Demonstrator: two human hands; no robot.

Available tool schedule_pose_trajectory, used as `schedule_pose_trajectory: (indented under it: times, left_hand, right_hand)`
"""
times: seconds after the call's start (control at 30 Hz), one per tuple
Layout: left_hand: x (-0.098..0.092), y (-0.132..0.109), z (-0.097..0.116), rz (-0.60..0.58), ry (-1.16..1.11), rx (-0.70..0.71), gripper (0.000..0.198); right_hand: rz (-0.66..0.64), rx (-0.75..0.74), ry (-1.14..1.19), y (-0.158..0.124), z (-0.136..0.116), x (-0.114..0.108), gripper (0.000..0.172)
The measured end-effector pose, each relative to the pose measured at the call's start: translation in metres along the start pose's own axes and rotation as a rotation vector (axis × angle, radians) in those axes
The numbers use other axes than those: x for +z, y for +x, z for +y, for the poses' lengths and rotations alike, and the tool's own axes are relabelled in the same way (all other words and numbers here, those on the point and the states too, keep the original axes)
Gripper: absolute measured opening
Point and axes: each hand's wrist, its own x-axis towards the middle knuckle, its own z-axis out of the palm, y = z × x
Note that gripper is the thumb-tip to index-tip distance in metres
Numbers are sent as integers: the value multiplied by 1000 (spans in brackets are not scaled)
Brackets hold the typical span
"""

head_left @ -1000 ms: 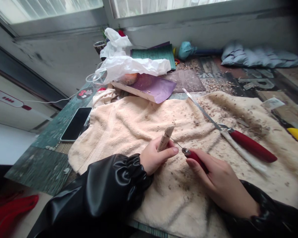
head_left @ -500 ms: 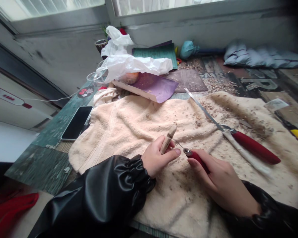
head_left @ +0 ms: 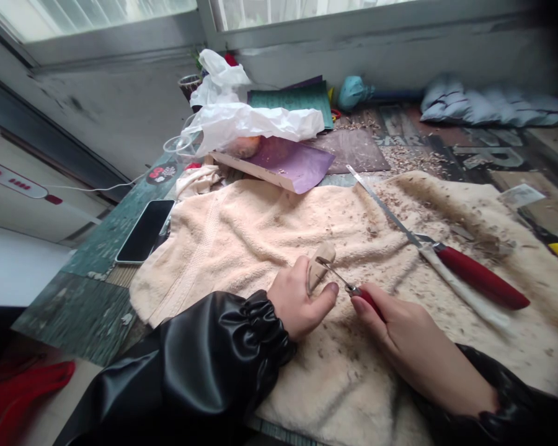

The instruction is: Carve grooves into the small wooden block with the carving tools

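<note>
**Wood [head_left: 324, 255] turned, blade moved onto it**

Left hand [head_left: 302, 301] grips the wood, which sticks up past its fingers. Right hand [head_left: 402, 344] is closed on a red knife [head_left: 365, 297], tip touching the wood just beyond the left thumb. Towel [head_left: 242, 229] beneath both.

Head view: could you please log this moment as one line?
left grip: holds wood | right grip: holds small tool, tip on wood | under: towel with shavings | beside: long tool on towel
</note>
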Motion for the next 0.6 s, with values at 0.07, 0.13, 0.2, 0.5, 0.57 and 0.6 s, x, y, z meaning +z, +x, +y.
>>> schedule_pose_trajectory:
  times: [0.07, 0.13, 0.2, 0.5, 0.57, 0.6]
  left_hand:
    - [1, 0, -1, -7, 18, -6, 30]
    - [2, 0, -1, -11, 25, -1, 29]
    - [3, 0, -1, -15, 26, 7, 28]
    - [0, 4, 0, -58, -53, 47, 22]
    - [2, 3, 0, -24, -18, 29, 23]
    - [3, 2, 0, -3, 8, 20, 24]
  right_hand:
    - [-36, 16, 19, 0, 2, 0, 33]
    - [-84, 28, 61, 0, 4, -2, 33]
    - [-145, 35, 113, 2, 6, -6, 36]
    - [-196, 80, 135, 6, 1, -8, 43]
    - [-28, 84, -53, 0, -2, -1, 41]
    - [33, 81, -128, -3, -4, 3, 42]
